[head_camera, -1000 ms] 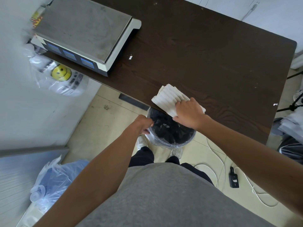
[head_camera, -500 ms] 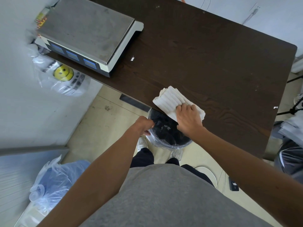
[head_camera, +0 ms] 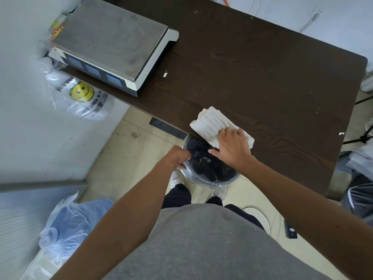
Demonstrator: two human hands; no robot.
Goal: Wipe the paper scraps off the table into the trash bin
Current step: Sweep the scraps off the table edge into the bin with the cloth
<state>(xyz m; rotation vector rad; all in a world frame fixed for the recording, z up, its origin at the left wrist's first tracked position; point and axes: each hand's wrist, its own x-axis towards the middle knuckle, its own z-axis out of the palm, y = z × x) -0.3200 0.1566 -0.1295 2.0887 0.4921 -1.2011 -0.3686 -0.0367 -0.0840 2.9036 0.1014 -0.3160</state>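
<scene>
A folded white ribbed cloth lies at the near edge of the dark wooden table. My right hand presses flat on its near end, with the thumb out over the edge. Just below that edge is the trash bin, lined with a black bag that holds a few white scraps. My left hand grips the bin's left rim. One white paper scrap lies on the table beside the scale. Another scrap sits at the table's right edge.
A steel-topped weighing scale fills the table's left end. A clear bag with a smiley print hangs below it. A blue plastic bag lies on the floor at left, and a black device with cables at right.
The right hand, curled over the cloth a second ago, now lies flat on it at the same spot on the table edge. The left hand keeps its grip on the bin rim.
</scene>
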